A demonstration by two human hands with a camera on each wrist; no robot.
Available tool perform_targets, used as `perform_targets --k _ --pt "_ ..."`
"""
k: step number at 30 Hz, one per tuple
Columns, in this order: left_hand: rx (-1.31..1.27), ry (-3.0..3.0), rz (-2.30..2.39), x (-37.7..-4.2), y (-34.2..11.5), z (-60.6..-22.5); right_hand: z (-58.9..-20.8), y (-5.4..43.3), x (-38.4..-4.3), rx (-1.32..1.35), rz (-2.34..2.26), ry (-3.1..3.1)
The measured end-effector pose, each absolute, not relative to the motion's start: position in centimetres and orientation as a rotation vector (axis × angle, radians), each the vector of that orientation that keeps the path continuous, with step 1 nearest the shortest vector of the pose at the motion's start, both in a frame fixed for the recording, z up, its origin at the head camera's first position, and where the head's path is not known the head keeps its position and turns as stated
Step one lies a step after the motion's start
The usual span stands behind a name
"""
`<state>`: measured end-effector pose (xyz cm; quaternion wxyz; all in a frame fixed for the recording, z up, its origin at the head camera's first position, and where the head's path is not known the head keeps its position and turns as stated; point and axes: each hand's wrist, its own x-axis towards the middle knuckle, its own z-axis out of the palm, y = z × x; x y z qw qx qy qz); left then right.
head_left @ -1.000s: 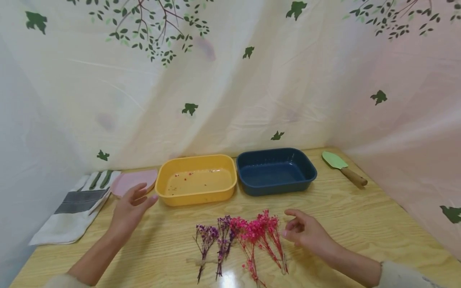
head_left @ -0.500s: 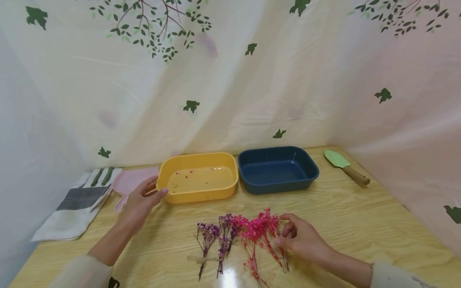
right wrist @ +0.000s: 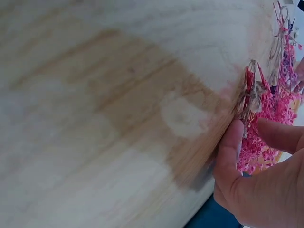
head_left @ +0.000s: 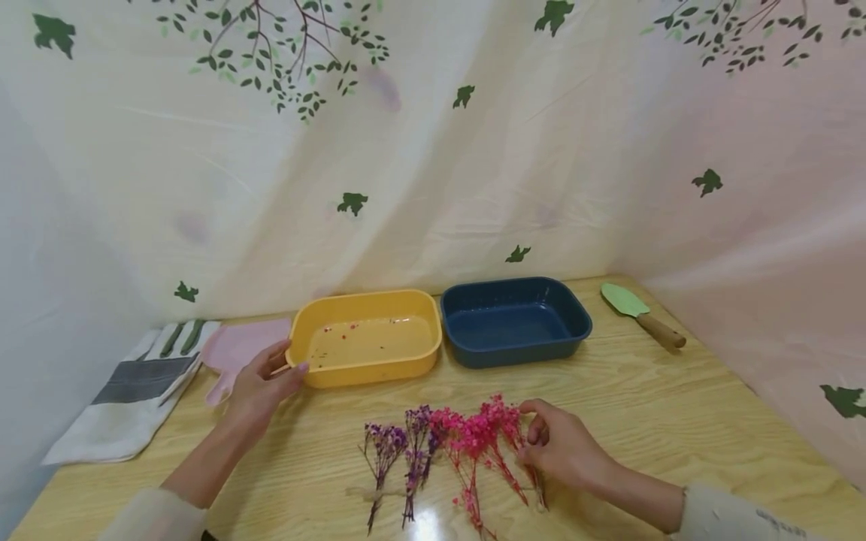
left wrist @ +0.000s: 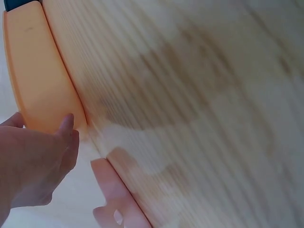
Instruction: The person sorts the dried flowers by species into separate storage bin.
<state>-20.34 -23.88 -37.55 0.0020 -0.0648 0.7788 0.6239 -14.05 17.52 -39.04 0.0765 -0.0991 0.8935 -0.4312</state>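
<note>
The left hand [head_left: 260, 387] lies relaxed against the yellow tray [head_left: 375, 370] as the right hand [head_left: 564, 448] pinches 1 bunch of pink flowers [head_left: 503, 415].

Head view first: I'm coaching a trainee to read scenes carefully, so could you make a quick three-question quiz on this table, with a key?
1. Multiple choice: which of these does the left hand touch?
a) the folded cloth
b) the yellow tray
c) the purple flowers

2. True or false: seen from the head camera, the trowel lies to the right of the blue tray.

3. Fill in the colour: the flowers at the fingertips of the right hand are ____.

Key:
1. b
2. True
3. Pink
</note>
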Motion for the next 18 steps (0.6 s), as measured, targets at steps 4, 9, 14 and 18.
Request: perform_targets --k 4,9,14,18 --pt "-0.178 2.397 2.021 -20.4 -23.8 -37.7 -39.0 17.2 -14.1 -0.332 -1.204 2.701" --pt "-0.154 2.392 2.039 -20.4 -23.7 -37.8 -39.0 17.0 -14.3 -0.388 -1.092 2.779" --pt "-0.161 2.4 2.024 -20.4 -23.8 -37.8 -38.8 17.5 -14.7 -0.386 -1.158 2.718" --pt "-0.162 2.407 2.009 -20.4 -23.9 -37.8 -38.5 18.2 -15.0 -0.334 -1.316 2.584"
